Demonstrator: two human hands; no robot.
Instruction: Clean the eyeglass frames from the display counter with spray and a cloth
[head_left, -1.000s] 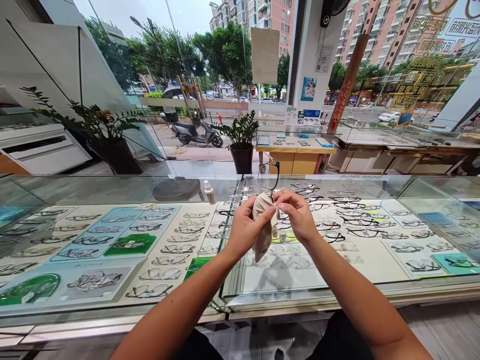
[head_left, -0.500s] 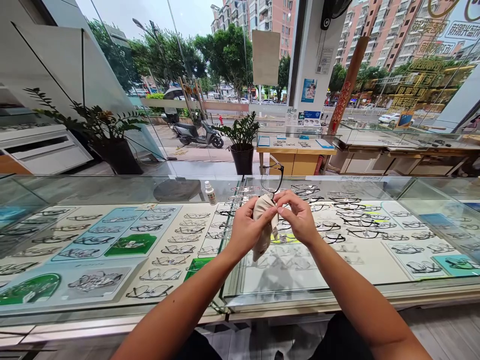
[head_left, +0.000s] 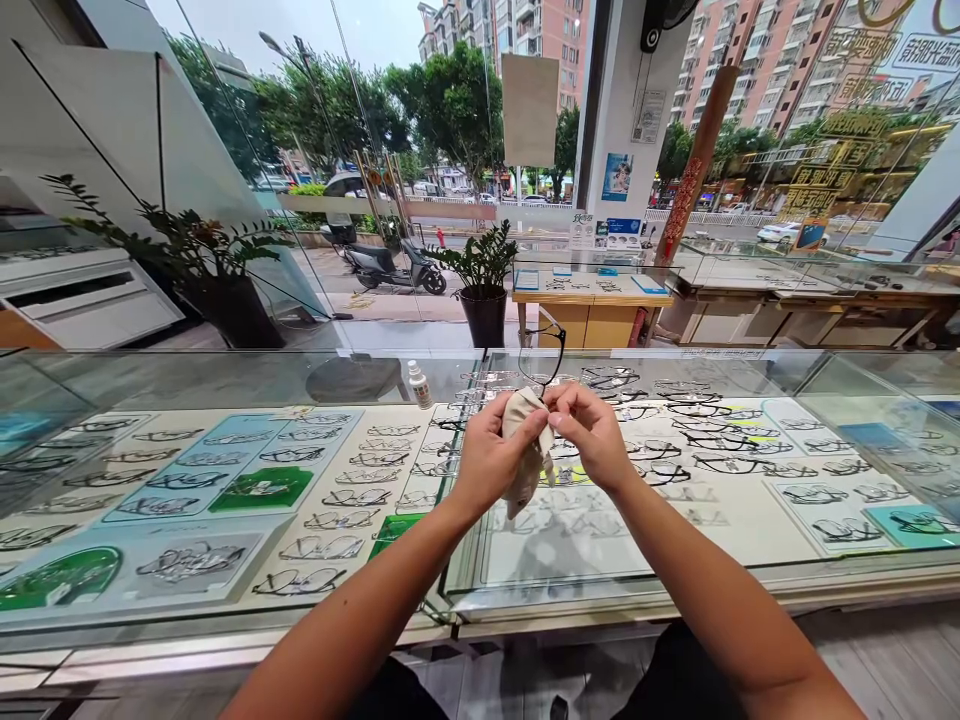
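Observation:
Above the glass counter I hold a pair of dark-rimmed eyeglasses point(head_left: 561, 350), one lens standing upright over my fingers. A pale beige cloth point(head_left: 523, 478) hangs from my left hand point(head_left: 496, 450), which is closed with the cloth bunched round the lower part of the eyeglasses. The fingers of my right hand point(head_left: 592, 428) pinch at the eyeglasses close beside the left thumb. The cloth and fingers hide the lower lens and much of the frame.
A small white bottle point(head_left: 420, 385) stands on the glass counter point(head_left: 600, 585), left of my hands. Rows of eyeglasses lie inside the case under the glass. Beyond are a potted plant point(head_left: 484, 300) and a wooden display table point(head_left: 592, 318). A stool seat point(head_left: 356, 380) shows behind the counter.
Both hands, with the eyeglasses and cloth, have shifted very slightly left in view. The grip looks the same.

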